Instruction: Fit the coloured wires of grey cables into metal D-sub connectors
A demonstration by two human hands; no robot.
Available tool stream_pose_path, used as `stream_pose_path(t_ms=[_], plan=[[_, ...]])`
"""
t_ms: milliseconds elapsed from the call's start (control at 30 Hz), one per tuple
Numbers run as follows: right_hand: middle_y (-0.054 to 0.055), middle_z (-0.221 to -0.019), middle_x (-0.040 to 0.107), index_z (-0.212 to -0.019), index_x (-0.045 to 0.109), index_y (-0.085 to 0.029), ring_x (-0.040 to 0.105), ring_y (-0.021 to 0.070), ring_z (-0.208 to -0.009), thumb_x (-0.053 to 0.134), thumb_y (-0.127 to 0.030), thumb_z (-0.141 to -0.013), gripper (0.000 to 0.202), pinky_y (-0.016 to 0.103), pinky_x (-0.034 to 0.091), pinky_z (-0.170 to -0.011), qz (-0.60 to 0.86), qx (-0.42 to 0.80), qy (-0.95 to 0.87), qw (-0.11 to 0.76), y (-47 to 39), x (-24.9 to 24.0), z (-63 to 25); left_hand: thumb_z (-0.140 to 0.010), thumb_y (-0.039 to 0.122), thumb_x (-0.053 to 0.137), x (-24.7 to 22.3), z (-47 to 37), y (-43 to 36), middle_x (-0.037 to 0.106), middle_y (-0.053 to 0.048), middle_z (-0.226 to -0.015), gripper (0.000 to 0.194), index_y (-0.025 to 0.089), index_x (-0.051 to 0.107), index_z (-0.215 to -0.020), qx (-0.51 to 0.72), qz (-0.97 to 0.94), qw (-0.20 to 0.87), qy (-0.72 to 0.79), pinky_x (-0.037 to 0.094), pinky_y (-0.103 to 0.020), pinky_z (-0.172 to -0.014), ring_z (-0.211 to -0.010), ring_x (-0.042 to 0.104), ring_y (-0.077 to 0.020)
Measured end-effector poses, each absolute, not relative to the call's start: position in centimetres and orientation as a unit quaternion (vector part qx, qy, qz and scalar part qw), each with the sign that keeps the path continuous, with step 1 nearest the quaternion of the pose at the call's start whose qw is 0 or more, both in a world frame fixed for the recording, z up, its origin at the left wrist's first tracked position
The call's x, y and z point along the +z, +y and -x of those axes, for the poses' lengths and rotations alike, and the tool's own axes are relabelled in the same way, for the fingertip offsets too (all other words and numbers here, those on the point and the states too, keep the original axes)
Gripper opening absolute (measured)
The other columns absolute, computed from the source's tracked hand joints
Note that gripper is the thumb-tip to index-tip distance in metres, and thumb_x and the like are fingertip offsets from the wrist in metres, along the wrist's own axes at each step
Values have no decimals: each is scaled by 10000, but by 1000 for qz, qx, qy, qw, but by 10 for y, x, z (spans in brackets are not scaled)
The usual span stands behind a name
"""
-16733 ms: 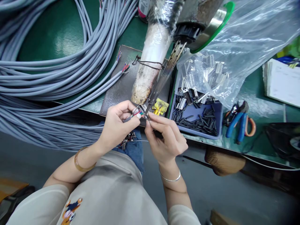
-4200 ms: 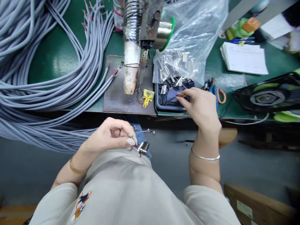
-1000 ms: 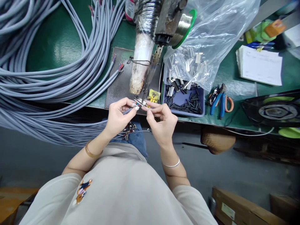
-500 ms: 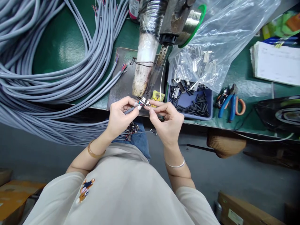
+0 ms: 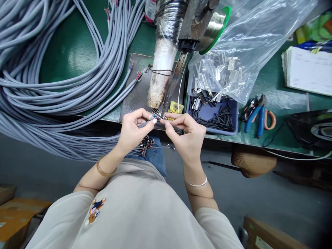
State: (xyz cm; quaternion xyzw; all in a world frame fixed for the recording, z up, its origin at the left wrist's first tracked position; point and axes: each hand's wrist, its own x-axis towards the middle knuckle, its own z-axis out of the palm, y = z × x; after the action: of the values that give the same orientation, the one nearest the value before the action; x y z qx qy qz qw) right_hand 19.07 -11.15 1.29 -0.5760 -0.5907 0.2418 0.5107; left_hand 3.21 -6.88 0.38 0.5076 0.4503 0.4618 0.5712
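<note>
My left hand [image 5: 135,129] pinches the end of a grey cable [image 5: 143,124], whose thin coloured wires [image 5: 155,117] meet a small metal connector [image 5: 158,112]. The fingertips of my right hand [image 5: 185,133] close on the connector's right end. Both hands are over the front edge of a dark plate [image 5: 135,100]. Just above the connector are the tip of a white, scorched tube [image 5: 157,93] and a soldering iron [image 5: 178,67]. Solder wire [image 5: 180,90] hangs down behind my right fingers. A yellow piece [image 5: 176,108] lies beside them.
Grey cables [image 5: 85,81] cover the left of the green table [image 5: 70,45]. To the right are a blue tray [image 5: 234,121] of black sleeves and connectors, a plastic bag [image 5: 249,45], a solder spool [image 5: 216,29], blue-handled cutters [image 5: 255,117] and a paper stack [image 5: 308,71].
The view has shifted slightly, so the table items appear a little further right. The connector is tilted somewhat differently between my fingers; both hands keep their hold.
</note>
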Motion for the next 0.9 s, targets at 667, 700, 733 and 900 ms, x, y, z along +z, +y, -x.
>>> stream_pose_path(t_ms=[667,700,733,900], plan=[[12,-952,805,-799,669,-240,789,183,-891,716,-168,-901,133,291,655,-750,577,108,-667,459,-109,20,-190,-735,218,790,11,-32,-69,664,-1,-715,160,155,646,-709,464,-519,558,453,412,-173,-499,-554,518,-54],[13,-954,804,-792,658,-238,788,180,-886,716,-163,-897,142,286,652,-748,578,108,-670,454,-109,20,-190,-737,220,789,10,-32,-69,659,-1,-708,164,154,642,-707,458,-520,560,454,402,-175,-491,-543,509,-52],[14,-955,803,-786,645,-237,787,176,-878,715,-158,-895,152,280,648,-745,577,109,-674,448,-110,19,-191,-739,221,787,10,-31,-69,651,1,-698,167,154,638,-703,452,-522,562,456,391,-177,-485,-531,498,-49],[17,-948,803,-794,631,-239,786,175,-870,700,-169,-915,155,277,633,-730,569,100,-693,432,-111,15,-194,-740,217,782,6,-31,-70,642,6,-687,175,153,628,-688,438,-526,565,461,350,-186,-464,-493,451,-35]])
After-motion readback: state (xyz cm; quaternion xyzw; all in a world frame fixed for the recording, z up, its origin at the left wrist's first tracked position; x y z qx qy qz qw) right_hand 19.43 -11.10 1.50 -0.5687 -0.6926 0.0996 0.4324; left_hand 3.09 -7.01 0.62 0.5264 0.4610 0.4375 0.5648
